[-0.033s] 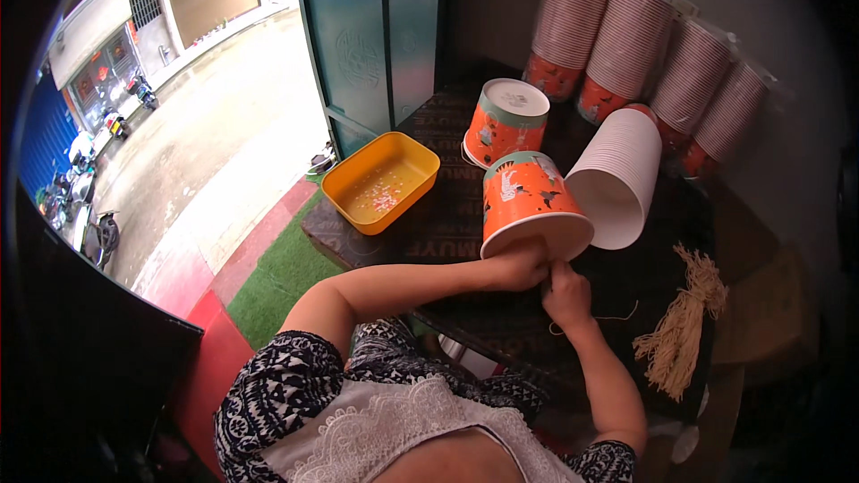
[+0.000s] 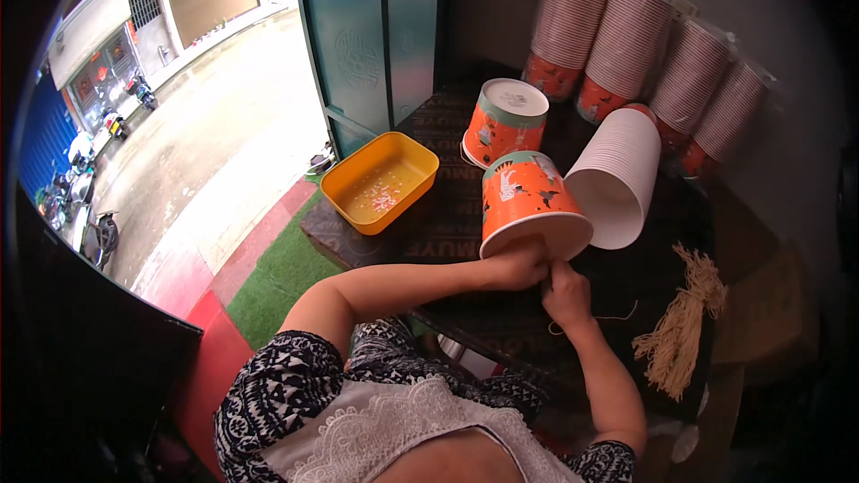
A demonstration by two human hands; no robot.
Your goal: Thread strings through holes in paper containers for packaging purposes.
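Observation:
An orange paper bucket (image 2: pixel 528 201) with a green base band and a white rim is tilted on the dark table, its mouth toward me. My left hand (image 2: pixel 522 266) is closed at the lower rim, with its fingers partly hidden in the mouth. Touching it, my right hand (image 2: pixel 565 293) is closed in a pinch by the same rim. A thin pale cord (image 2: pixel 617 317) trails from under my right hand across the table; the part between my fingers is hidden. A second orange bucket (image 2: pixel 507 130) stands upside down behind, a cord loop at its rim.
A nested stack of white-rimmed buckets (image 2: pixel 617 174) lies to the right. Behind it lean several wrapped bucket stacks (image 2: pixel 573 13). A bundle of beige cords (image 2: pixel 677 331) lies at the right edge. The yellow tray (image 2: pixel 344 201) at left holds small pale and pink bits. A green door (image 2: pixel 353 54) stands beyond.

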